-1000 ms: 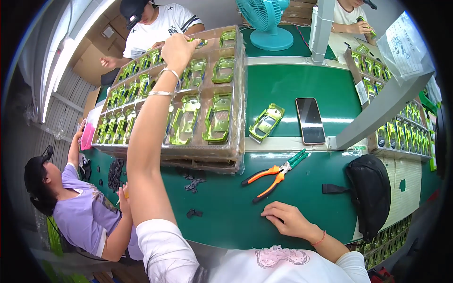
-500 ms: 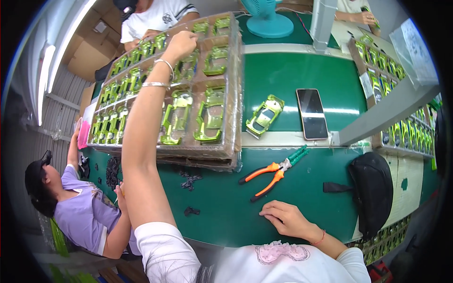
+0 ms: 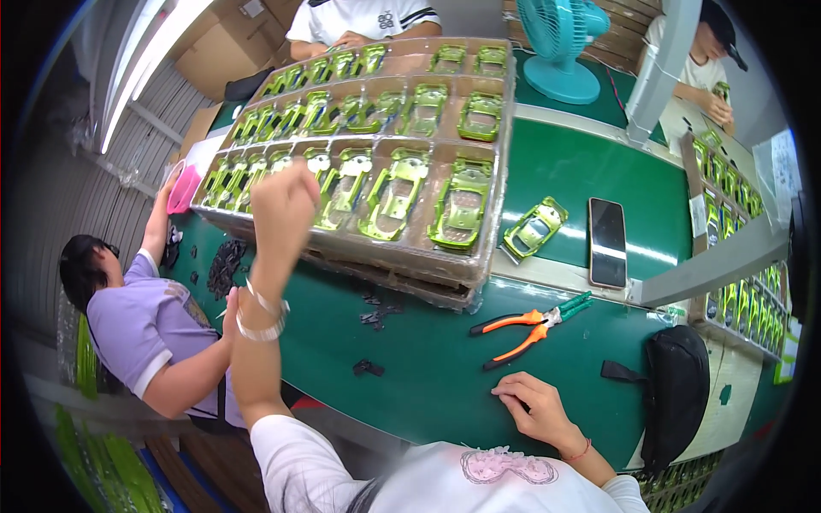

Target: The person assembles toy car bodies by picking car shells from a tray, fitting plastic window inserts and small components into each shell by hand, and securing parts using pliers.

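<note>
My left hand [image 3: 286, 201] is above the near row of a clear-plastic-lined cardboard tray [image 3: 376, 246], with its wrist bent. Its fingers curl away from view, close to the green toy car bodies [image 3: 342, 188]; whatever they hold, if anything, is hidden. Bright green car shells stand in rows in the tray's compartments, and a gap shows in the far row. My right hand [image 3: 537, 410] rests on the green table [image 3: 428, 376], holding nothing, fingers loosely bent and partly apart. Just beyond it lie orange-and-black handled pliers [image 3: 534, 327] with green-covered jaws.
A single green toy car [image 3: 535, 227] and a phone [image 3: 607, 244] lie right of the tray. Small black parts [image 3: 376, 315] are scattered nearby. A black pouch [image 3: 676, 393], grey post [image 3: 718, 265] and teal fan [image 3: 560, 60] stand around. Co-workers sit left, opposite and far right.
My left hand has drawn back from the tray's far row to its near row. The view has shifted, so the tray appears farther right. My right hand stays on the table.
</note>
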A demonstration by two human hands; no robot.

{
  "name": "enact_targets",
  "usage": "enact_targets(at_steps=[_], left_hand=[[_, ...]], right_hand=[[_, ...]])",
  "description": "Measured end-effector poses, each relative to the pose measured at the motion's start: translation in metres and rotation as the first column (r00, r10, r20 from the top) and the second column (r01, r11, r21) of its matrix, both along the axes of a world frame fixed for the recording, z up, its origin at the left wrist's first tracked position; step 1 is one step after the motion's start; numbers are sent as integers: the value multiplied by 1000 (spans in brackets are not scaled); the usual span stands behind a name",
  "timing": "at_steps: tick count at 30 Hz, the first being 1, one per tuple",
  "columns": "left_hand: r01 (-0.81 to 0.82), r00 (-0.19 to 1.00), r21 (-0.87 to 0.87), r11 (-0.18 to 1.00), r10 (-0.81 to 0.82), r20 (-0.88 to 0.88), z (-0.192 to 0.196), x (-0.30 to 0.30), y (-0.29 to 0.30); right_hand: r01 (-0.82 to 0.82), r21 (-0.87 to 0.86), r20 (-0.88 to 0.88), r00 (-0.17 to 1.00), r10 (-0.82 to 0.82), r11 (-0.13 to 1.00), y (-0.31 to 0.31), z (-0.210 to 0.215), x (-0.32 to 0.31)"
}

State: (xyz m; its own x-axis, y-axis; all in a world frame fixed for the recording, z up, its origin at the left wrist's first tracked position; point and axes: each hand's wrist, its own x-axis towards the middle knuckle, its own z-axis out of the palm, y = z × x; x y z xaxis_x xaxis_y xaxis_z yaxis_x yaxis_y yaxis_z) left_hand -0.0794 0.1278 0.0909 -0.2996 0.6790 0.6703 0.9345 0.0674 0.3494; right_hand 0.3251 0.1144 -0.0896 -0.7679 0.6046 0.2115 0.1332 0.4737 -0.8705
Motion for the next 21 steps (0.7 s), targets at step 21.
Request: enact_targets(at_steps=[21], left_hand=[[48,943,-163,985,9,334,-109,73,-164]], right_hand=[[55,32,-45,998,-54,998,3,20,-21]])
